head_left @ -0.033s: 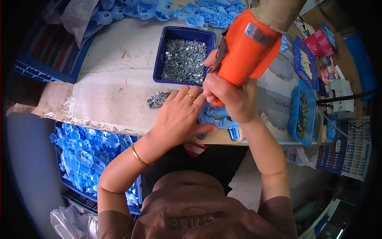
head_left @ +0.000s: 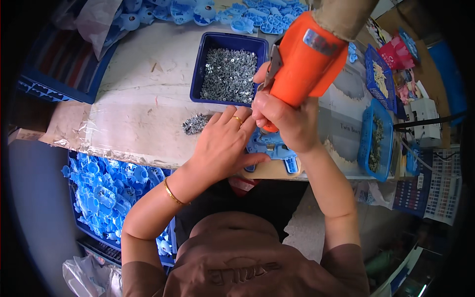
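Observation:
My right hand [head_left: 287, 116] is wrapped round the lower end of an orange power screwdriver [head_left: 309, 62], which stands tilted with its grey metal lever beside my fingers. Under the tool lies a blue plastic toy part [head_left: 269, 148], mostly covered by both hands. My left hand [head_left: 220, 141] rests flat against the part's left side, fingers stretched forward and thumb pointing right along its near edge. The tool's tip is hidden. Beside the left fingertips sits a small heap of screws [head_left: 195, 123]; just beyond is a dark blue tray [head_left: 194, 74] full of screws.
Blue plastic pieces [head_left: 242, 15] line the table's far edge. A blue crate [head_left: 173, 218] full of blue parts stands below the table at left. At right are a light blue basket [head_left: 366, 143] of small pieces and a darker blue basket [head_left: 372, 74]. Another crate [head_left: 89, 84] stands far left.

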